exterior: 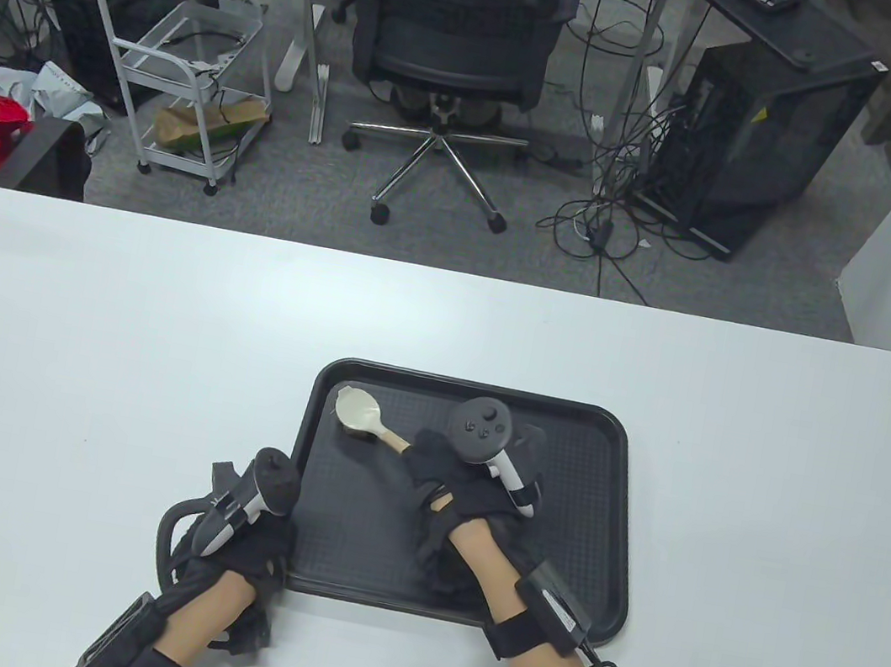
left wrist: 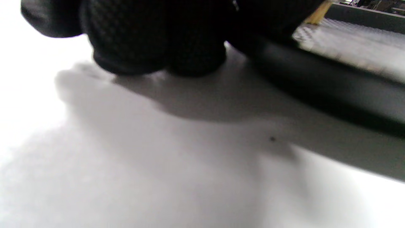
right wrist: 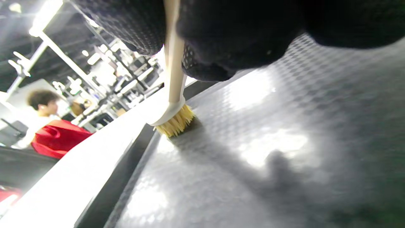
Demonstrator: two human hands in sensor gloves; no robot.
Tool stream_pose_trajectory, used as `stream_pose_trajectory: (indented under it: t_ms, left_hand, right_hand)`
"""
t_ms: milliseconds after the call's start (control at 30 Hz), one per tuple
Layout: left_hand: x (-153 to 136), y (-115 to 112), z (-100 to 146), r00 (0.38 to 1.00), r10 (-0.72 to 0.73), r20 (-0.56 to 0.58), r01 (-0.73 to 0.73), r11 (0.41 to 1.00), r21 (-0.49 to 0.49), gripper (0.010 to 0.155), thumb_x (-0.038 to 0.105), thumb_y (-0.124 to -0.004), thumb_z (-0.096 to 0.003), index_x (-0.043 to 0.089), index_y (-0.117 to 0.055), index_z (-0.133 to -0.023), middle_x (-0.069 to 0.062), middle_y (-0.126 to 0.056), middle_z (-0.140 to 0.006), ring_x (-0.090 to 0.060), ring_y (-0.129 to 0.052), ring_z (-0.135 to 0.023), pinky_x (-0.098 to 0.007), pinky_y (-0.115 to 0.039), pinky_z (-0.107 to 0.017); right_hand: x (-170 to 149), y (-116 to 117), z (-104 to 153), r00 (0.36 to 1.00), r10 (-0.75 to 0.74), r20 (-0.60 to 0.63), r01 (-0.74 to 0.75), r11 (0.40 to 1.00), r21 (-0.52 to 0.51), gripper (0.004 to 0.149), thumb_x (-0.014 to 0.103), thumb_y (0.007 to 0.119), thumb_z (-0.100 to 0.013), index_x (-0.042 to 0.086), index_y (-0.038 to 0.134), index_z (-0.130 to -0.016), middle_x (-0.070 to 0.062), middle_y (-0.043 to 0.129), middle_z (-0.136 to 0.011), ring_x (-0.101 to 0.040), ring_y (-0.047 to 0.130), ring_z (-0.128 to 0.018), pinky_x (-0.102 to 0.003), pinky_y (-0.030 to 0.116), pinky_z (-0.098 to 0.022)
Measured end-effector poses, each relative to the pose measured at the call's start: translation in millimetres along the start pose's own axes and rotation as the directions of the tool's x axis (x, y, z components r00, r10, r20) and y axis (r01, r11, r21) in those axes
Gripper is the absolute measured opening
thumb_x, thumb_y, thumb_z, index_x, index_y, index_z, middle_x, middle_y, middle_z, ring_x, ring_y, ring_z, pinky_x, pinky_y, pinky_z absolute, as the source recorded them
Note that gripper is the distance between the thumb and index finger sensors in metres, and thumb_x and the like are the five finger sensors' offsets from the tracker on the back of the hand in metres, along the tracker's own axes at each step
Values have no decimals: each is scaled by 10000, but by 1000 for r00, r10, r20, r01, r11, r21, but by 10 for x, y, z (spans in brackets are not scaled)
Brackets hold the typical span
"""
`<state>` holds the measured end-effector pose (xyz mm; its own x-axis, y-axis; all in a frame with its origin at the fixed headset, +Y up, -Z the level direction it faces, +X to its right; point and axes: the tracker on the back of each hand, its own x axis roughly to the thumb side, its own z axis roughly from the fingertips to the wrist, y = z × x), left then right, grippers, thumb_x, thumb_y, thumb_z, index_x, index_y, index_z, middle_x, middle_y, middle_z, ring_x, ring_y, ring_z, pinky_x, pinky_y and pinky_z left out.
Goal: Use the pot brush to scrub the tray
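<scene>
The tray (exterior: 604,505) lies on the desk (exterior: 69,339), near its front edge; the pot brush (exterior: 360,413) stands in the tray's far left corner, bristles down; the right hand (exterior: 463,481) is over the tray; the left hand (exterior: 242,530) rests at its near left corner.

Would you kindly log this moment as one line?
right hand: grips pot brush | bristles on tray, far-left corner | left hand: at tray's near-left edge, grip unclear

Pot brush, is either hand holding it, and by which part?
The right hand grips the pot brush by its handle; the bristles touch the tray.
</scene>
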<state>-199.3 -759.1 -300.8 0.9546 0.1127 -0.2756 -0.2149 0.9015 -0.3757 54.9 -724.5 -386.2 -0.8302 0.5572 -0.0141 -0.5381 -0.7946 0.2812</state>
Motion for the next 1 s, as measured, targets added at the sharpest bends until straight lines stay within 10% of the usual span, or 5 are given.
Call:
stream_pose_trajectory:
  t_ms: [1000]
  left_hand:
    - [2,0,2,1000,-2,-2,2,1000,2,603,484,-769,-424,83,-679,-865,5,-903,-630,-197,-1000,-406,-490,-820,-445]
  right_hand:
    - [-1415,-1309,294,931,16,-364,15,996,83,516,322,856,-461,26,804,-880,-200,958,-585,-330,970,-237,-554,794,-295]
